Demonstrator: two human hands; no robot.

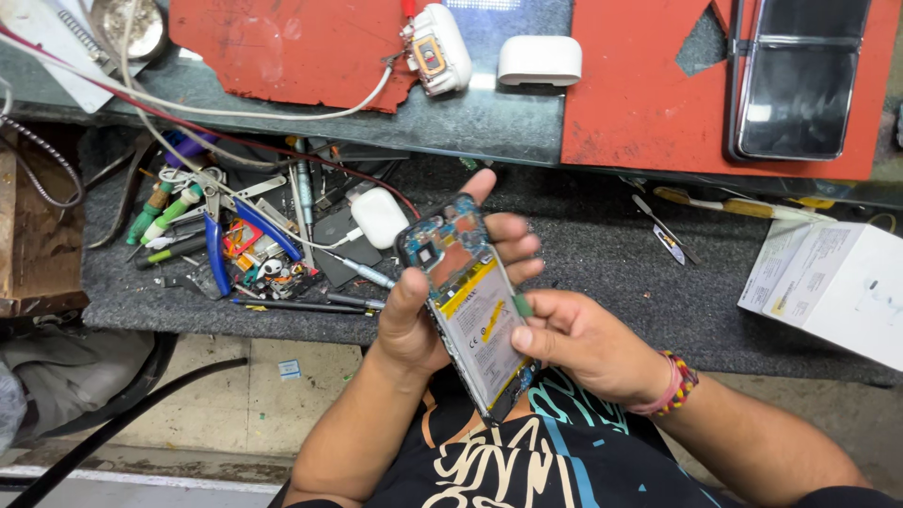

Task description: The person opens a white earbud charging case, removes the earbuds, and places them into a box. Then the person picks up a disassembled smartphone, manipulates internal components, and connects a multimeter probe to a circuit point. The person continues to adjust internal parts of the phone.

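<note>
- Above the person's lap, just off the near edge of the table (602, 273), an opened smartphone (467, 301) with its back cover off was held tilted, camera end pointing away from the body
- Its exposed inside showed a blue circuit board at the top and a pale battery with a yellow strip below
- The left hand (428, 301) was clasped around the phone from behind, thumb lying along its left edge and fingers wrapping round the right edge at the top
- The right hand (588, 343) was pinched shut on a small green plastic pick (522, 305), thumb and forefinger closed on it, with the pick touching the phone's right edge beside the battery
- A beaded bracelet (679, 381) in red, yellow and black sat on the right wrist
- On the table's dark grey mat to the left lay a heap of tools: blue-handled pliers (218, 254), green-handled screwdrivers (165, 212) and a white charger plug (380, 216)
- Further back, a white earbuds case (539, 59) rested on the grey surface between two red mats (640, 103), and another phone with a dark screen (795, 85) lay on the right one
- A white cardboard box (837, 282) stood at the table's right side, well apart from the hands
</note>
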